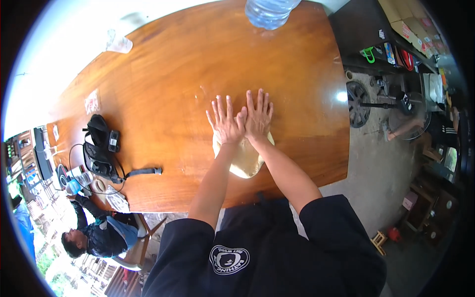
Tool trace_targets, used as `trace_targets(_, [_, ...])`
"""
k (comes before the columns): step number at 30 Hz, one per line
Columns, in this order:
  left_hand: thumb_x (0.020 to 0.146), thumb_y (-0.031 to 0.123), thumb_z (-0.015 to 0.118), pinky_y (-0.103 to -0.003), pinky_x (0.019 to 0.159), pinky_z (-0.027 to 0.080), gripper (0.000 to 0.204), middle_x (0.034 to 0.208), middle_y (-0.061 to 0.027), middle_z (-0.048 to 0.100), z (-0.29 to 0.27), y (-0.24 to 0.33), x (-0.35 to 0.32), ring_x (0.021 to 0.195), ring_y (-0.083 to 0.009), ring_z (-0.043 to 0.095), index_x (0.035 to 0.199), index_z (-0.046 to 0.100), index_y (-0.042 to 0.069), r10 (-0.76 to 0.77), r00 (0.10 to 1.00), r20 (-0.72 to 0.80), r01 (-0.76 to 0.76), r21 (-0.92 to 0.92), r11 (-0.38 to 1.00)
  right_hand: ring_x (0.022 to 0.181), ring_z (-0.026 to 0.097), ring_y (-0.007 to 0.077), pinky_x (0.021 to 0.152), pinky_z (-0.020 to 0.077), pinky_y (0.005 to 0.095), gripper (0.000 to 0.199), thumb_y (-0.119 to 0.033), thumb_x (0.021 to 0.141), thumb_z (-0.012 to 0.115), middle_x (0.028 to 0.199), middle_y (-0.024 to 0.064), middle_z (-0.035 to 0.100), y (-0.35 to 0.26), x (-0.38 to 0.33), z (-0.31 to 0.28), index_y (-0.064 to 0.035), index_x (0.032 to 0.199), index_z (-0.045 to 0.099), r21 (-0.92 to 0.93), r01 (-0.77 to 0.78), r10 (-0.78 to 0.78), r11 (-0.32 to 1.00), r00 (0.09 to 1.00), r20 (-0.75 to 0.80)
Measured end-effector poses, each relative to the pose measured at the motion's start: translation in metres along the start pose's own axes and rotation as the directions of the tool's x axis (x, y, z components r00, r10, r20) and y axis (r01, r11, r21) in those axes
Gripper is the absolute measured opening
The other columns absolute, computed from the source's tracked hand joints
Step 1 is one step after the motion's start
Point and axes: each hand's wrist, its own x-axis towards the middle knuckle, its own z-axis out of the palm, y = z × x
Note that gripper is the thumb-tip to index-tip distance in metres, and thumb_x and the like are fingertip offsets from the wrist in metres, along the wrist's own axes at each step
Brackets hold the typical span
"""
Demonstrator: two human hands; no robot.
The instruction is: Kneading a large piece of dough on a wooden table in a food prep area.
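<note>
A pale yellow, rounded, smooth lump (245,161) lies on the brown wooden table (168,114) in front of me. It looks like dough, though I cannot tell for sure. My left hand (228,123) rests palm down over its far part, fingers stretched out and spread. Beside it my right hand (258,119) lies flat in the same way, with the thumbs meeting in the middle. Both arms reach straight forward, and the fingertips extend past the lump's far edge toward the tabletop. The hands cover much of the lump; its near end shows between my forearms.
A large clear water bottle (271,12) stands at the far edge. A plastic cup (119,43) and a small packet (92,102) are at far left. Nearer left lies a black strapped bag (98,154); a person (96,232) sits beyond it. A fan (409,119) stands right.
</note>
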Motion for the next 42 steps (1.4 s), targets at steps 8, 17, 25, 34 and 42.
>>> trace_targets(8, [0.101,0.05,0.043,-0.052,0.121,0.016,0.056,0.158,-0.0177,0.034,-0.021,-0.014,-0.028,0.147,-0.0394,0.026,0.144,0.052,0.015,0.197,0.916,0.35,-0.128,-0.211,0.969,0.139,0.044,0.0294,0.116,0.0311,0.0412,0.043,-0.024,0.098,0.048,0.143,0.0194,0.053,0.094,0.013,-0.011,-0.0024,0.134,0.059,0.872,-0.112,-0.006,0.476,0.991,0.13])
trace_targets(17, [0.103,0.052,0.038,-0.042,0.114,0.031,0.059,0.149,-0.0181,0.044,-0.056,-0.052,-0.193,0.136,-0.0335,0.042,0.144,0.047,0.011,-0.17,0.914,0.368,0.352,-0.512,0.784,0.133,0.048,0.0384,0.111,0.0374,0.0421,0.046,-0.024,0.098,0.051,0.136,0.0257,0.056,0.078,-0.137,-0.018,0.008,0.131,0.055,0.577,-0.177,0.228,0.798,0.973,-0.017])
trace_targets(25, [0.099,0.064,0.035,-0.047,0.119,0.02,0.074,0.159,-0.0151,0.029,-0.13,-0.111,-0.27,0.143,-0.0309,0.035,0.156,0.029,0.017,-0.518,0.662,0.541,0.495,-0.835,-0.24,0.118,0.056,0.0368,0.101,0.0434,0.0499,0.05,-0.034,0.089,0.061,0.13,0.0263,0.056,-0.082,-0.231,-0.069,0.0021,0.123,0.06,0.361,0.348,-0.477,0.865,0.795,0.375])
trace_targets(34, [0.1,0.059,0.038,-0.042,0.12,0.024,0.07,0.148,-0.0188,0.044,-0.122,-0.065,-0.167,0.141,-0.0329,0.037,0.147,0.043,0.007,-0.632,0.719,0.287,0.011,-0.915,-0.403,0.077,0.067,0.0149,0.073,0.0519,0.0291,0.024,-0.022,0.098,0.058,0.085,0.0084,0.073,-0.015,-0.081,-0.074,-0.0034,0.107,0.07,0.775,-0.15,0.086,0.614,0.989,0.123])
trace_targets(42, [0.097,0.046,0.044,-0.054,0.121,0.013,0.063,0.154,-0.0198,0.035,-0.051,-0.072,-0.116,0.146,-0.0387,0.027,0.152,0.038,0.015,-0.04,0.963,-0.268,0.024,-0.063,0.998,0.068,0.064,0.0129,0.067,0.0524,0.0263,0.019,-0.014,0.1,0.055,0.079,0.0062,0.07,0.018,-0.284,-0.072,0.0006,0.102,0.066,0.726,-0.308,0.028,0.614,0.929,0.369])
